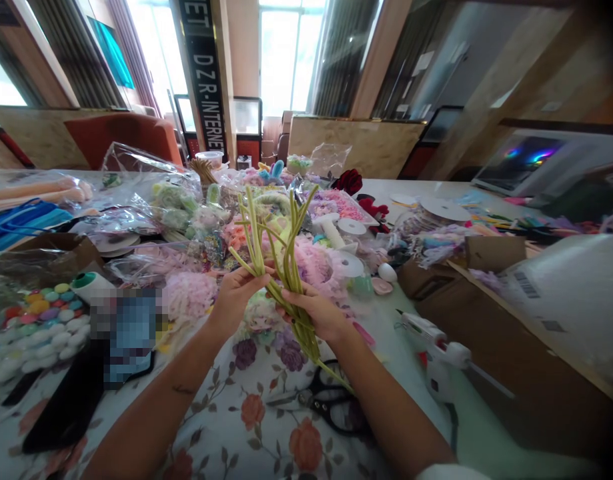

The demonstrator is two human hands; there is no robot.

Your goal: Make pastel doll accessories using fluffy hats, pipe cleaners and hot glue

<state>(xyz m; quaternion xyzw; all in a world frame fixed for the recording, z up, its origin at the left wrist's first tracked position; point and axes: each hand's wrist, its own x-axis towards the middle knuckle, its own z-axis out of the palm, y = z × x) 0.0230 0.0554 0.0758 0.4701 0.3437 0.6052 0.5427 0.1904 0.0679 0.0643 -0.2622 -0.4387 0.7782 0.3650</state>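
Note:
Both my hands are raised over a cluttered craft table, holding a bundle of fuzzy olive-green chenille stems [287, 248]. My right hand [317, 311] is wrapped round the lower part of the bundle, whose ends stick out below it. My left hand [235, 291] pinches a few stems on the left side and draws them apart from the rest. The stem tops fan out upward, some bent.
Black scissors [320, 398] lie on the flowered cloth [259, 433] just below my right hand. A white glue gun [439, 342] lies to the right beside cardboard boxes [526, 373]. Pastel pom-poms [33, 327], pink fluffy flowers [189, 293], plastic bags and ribbon spools crowd the table beyond.

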